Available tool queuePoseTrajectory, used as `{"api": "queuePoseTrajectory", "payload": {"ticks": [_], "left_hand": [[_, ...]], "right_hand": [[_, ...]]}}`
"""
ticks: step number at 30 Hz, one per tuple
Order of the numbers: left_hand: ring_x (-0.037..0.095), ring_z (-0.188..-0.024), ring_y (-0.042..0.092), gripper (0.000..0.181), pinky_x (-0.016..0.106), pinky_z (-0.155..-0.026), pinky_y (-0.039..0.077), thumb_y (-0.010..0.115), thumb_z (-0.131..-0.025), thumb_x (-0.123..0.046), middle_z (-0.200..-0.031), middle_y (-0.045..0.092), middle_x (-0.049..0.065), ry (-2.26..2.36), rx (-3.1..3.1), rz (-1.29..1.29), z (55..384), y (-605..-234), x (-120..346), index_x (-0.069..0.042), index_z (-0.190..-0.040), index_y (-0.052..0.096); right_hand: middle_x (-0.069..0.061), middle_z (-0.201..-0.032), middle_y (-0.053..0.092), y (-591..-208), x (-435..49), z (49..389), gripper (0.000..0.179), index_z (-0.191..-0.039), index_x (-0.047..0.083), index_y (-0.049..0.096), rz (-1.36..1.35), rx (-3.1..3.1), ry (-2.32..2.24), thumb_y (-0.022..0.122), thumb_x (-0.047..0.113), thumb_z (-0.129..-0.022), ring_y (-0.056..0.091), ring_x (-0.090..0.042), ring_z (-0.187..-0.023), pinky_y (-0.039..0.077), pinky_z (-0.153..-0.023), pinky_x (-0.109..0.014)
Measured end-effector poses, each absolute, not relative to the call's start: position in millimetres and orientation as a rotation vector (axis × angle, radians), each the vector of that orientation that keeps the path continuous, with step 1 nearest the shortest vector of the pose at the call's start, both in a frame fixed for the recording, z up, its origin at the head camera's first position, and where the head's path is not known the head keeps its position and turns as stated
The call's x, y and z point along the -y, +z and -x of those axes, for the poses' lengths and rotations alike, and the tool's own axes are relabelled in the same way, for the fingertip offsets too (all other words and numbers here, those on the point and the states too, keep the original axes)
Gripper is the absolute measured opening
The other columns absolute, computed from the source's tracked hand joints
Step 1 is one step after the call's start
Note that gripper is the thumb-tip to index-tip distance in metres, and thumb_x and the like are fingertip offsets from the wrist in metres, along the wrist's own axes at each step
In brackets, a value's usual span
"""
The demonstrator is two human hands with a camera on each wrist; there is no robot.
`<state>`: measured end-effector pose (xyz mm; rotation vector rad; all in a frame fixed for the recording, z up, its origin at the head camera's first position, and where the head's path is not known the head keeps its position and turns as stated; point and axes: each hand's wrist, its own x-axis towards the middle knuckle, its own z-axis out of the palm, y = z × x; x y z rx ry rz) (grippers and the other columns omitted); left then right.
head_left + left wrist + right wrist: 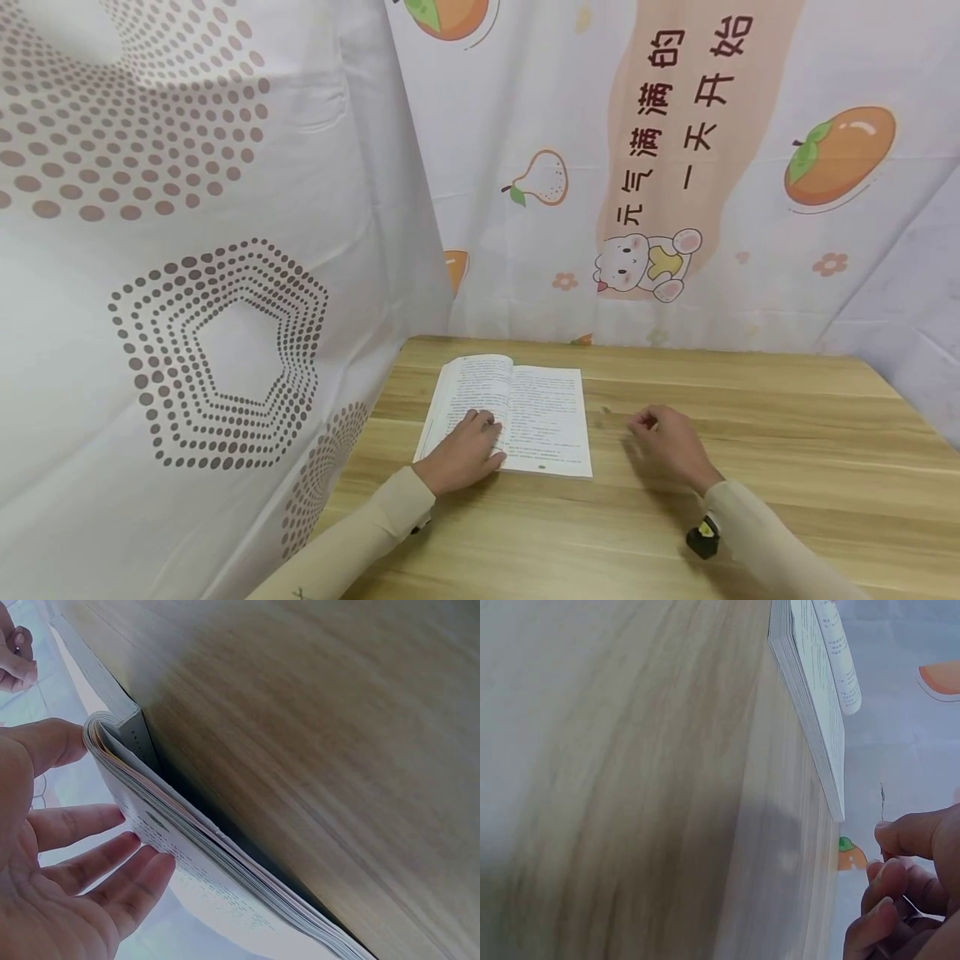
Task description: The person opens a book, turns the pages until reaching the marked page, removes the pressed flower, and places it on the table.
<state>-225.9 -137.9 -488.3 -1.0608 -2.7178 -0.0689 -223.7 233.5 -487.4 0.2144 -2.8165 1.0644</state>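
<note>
An open book (551,417) lies on the wooden table, with printed text on both pages. My left hand (467,450) rests on the left page near the fold. In the left wrist view, the thumb and spread fingers (142,877) touch the book (225,877) at its lower edge, fairly straight. To the right of the book, my right hand (672,442) is held over the table. Its thumb and forefinger pinch a very thin, stem-like thing with a dark tip (883,793); its kind is unclear. The other fingers curl inward.
The wooden table (787,417) extends to the right of the book and toward the front. A white curtain with dot patterns (225,358) hangs along the left, and a fruit-print curtain (487,167) hangs at the back. A dark wrist device (702,539) sits at my right sleeve.
</note>
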Motion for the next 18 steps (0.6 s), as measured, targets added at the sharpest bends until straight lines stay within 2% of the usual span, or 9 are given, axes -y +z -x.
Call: {"api": "queuePoseTrajectory", "payload": {"ticks": [8, 18], "left_hand": [[0.025, -0.107, 0.059, 0.045, 0.034, -0.093, 0.051, 0.066, -0.100, -0.034, -0.124, 0.064, 0.015, -0.054, 2.715, 1.070, 225, -487, 138, 0.002, -0.127, 0.069], [0.025, -0.106, 0.058, 0.044, 0.034, -0.091, 0.052, 0.066, -0.100, -0.033, -0.123, 0.064, 0.014, -0.061, 2.724, 1.058, 225, -486, 137, 0.002, -0.127, 0.069]], "right_hand": [[-0.003, -0.091, 0.069, -485, -245, 217, 0.015, -0.102, 0.004, 0.075, -0.182, 2.817, 1.070, 0.066, 0.016, -0.099, 0.057, -0.016, -0.073, 0.047, -0.063, -0.033], [-0.005, -0.091, 0.069, -489, -262, 210, 0.019, -0.100, 0.002, 0.072, -0.136, 2.812, 1.041, 0.067, 0.021, -0.100, 0.054, -0.017, -0.070, 0.044, -0.059, -0.031]]}}
